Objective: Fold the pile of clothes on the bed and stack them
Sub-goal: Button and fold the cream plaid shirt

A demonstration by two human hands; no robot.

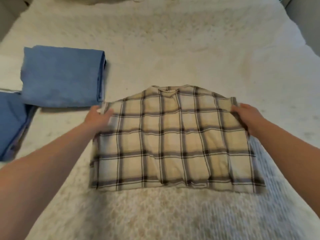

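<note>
Plaid shirt (173, 141) lies on the bed (173, 49) (folded blue clothes (62, 77) beside it), its shoulders pinched by the left hand (99, 116) and right hand (245, 115).

Non-task stuff: white fuzzy bed cover (173, 49) fills nearly the whole view, shaggy nap, some faint beige patches toward the middle and far end. Far left corner has a grey surface (10, 13) beyond the bed edge, far right edge shows another grey strip (304, 18), can't tell if wall or furniture. At the far end, a pale lump (107, 0) cut off by the frame, too cropped to identify.
</note>
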